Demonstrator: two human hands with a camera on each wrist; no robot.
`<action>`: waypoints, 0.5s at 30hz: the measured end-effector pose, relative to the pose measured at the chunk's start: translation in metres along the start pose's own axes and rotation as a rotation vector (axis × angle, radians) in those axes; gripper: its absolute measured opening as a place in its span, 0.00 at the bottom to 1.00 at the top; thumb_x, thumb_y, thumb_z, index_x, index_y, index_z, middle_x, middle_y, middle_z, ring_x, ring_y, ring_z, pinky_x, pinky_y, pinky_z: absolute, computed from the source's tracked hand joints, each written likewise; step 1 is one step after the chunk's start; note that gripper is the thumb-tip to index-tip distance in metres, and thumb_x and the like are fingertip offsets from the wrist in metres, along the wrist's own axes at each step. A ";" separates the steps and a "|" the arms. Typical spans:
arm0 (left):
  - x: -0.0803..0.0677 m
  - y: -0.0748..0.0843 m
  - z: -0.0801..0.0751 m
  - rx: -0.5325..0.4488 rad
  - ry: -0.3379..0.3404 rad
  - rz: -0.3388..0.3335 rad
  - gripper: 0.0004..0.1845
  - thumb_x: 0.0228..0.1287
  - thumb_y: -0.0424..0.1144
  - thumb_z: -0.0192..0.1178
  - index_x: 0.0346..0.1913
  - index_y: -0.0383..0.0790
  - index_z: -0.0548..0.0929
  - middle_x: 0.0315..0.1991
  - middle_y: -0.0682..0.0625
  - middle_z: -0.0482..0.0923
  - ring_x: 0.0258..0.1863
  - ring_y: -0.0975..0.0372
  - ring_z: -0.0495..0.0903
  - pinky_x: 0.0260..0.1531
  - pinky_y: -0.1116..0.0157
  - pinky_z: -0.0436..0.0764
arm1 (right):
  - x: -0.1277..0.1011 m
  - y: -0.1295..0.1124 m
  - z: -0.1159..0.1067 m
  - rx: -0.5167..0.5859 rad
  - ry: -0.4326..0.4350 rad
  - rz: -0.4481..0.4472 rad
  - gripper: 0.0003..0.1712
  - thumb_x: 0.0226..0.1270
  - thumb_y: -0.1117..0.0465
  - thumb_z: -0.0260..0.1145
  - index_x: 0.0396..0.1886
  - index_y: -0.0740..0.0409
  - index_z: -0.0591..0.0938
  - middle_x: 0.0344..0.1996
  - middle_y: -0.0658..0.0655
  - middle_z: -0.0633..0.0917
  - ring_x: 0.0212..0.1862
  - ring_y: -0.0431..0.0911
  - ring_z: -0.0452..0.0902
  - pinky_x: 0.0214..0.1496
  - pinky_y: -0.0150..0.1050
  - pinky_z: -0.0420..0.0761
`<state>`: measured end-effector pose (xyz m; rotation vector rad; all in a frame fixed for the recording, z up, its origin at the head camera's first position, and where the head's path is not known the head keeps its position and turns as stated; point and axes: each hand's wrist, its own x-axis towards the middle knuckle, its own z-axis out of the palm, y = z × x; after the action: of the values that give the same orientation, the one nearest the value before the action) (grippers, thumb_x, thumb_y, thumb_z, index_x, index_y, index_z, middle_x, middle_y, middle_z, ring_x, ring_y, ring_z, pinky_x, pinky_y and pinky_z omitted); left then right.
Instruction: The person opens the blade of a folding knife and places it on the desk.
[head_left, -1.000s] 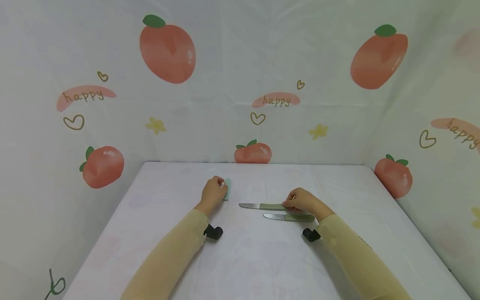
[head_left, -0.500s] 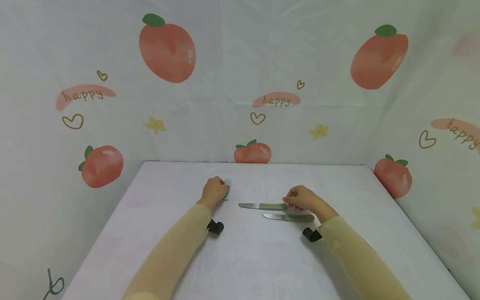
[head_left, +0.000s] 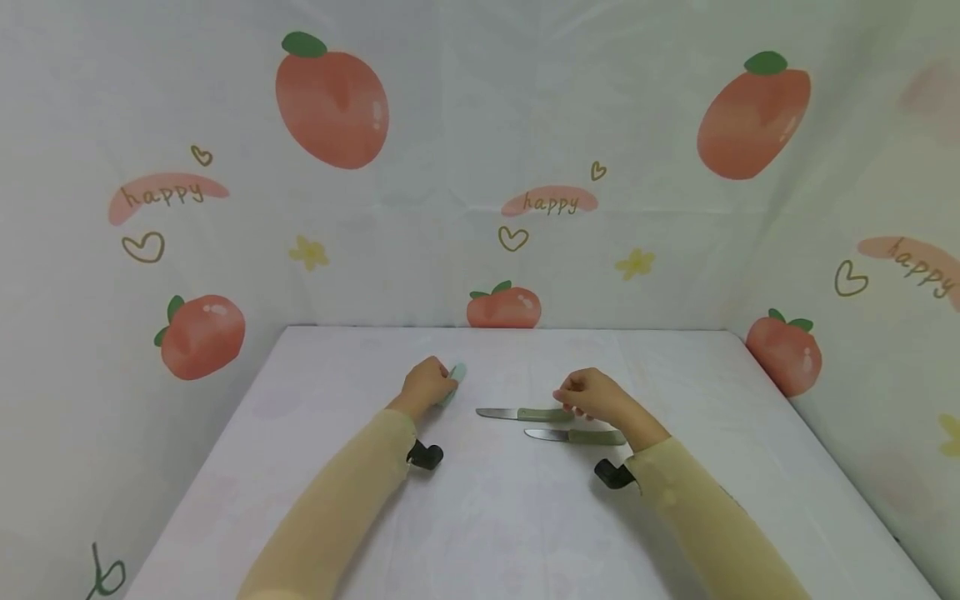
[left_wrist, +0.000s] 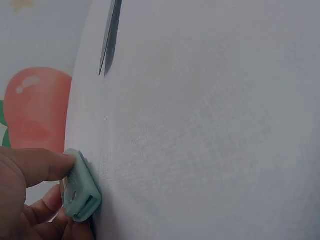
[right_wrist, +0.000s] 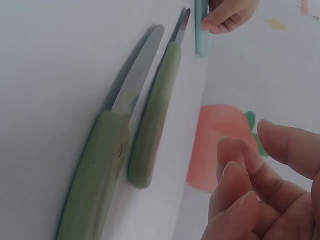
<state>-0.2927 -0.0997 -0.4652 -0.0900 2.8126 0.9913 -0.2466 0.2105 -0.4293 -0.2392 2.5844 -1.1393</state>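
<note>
Left hand (head_left: 426, 385) on the white table (head_left: 480, 517), thumb and curled fingers (left_wrist: 35, 167) pinching a small pale-green block (left_wrist: 80, 187) that stands on edge against the cloth; same block peeping out at the fingertips in the head view (head_left: 454, 375). Right hand (head_left: 596, 396) hovering just above the handle of the far knife (head_left: 525, 414), fingers (right_wrist: 240, 190) loosely curled and gripping nothing, clear of the handle in the right wrist view. Two green-handled knives side by side, nearly parallel, blades pointing toward the left hand; near knife (head_left: 576, 436) just in front of the far one and set a little further right, partly under the right wrist; both lying flat, a narrow gap between them (right_wrist: 155, 115). Tip of one blade (left_wrist: 109, 35) visible in the left wrist view, well apart from the block. Pale yellow sleeves (head_left: 337, 508) on both forearms, a black wrist mount (head_left: 425, 455) at each cuff. Behind the table, a backdrop (head_left: 480, 150) printed with orange fruits, hearts and the word "happy".
</note>
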 end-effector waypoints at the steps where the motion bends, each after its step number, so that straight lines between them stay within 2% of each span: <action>1: -0.001 0.000 0.000 -0.006 0.000 0.005 0.13 0.65 0.40 0.65 0.43 0.34 0.78 0.40 0.44 0.80 0.41 0.53 0.78 0.44 0.57 0.78 | 0.000 -0.001 0.000 0.005 0.001 -0.010 0.14 0.73 0.57 0.64 0.39 0.67 0.81 0.28 0.57 0.83 0.26 0.45 0.73 0.27 0.35 0.73; 7: -0.005 -0.005 0.003 -0.003 0.006 0.028 0.13 0.65 0.41 0.66 0.43 0.35 0.80 0.41 0.44 0.81 0.43 0.53 0.78 0.47 0.55 0.77 | -0.001 -0.006 0.005 0.033 0.031 -0.053 0.14 0.73 0.57 0.65 0.40 0.67 0.82 0.28 0.58 0.84 0.28 0.46 0.74 0.30 0.39 0.77; 12: -0.010 -0.007 0.005 -0.024 0.009 0.049 0.13 0.66 0.42 0.66 0.44 0.36 0.81 0.40 0.46 0.81 0.40 0.55 0.78 0.44 0.56 0.77 | -0.001 -0.013 0.012 0.072 0.059 -0.062 0.14 0.72 0.57 0.65 0.40 0.67 0.82 0.30 0.59 0.85 0.32 0.52 0.78 0.34 0.43 0.79; 15: -0.014 -0.006 0.006 -0.053 0.019 0.062 0.12 0.66 0.43 0.66 0.44 0.37 0.81 0.38 0.47 0.81 0.38 0.56 0.77 0.41 0.58 0.77 | 0.001 -0.019 0.021 0.092 0.069 -0.066 0.14 0.73 0.57 0.65 0.41 0.66 0.82 0.32 0.59 0.85 0.33 0.53 0.79 0.35 0.42 0.79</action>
<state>-0.2771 -0.1010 -0.4714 -0.0187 2.8229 1.0842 -0.2401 0.1830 -0.4292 -0.2704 2.5928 -1.3074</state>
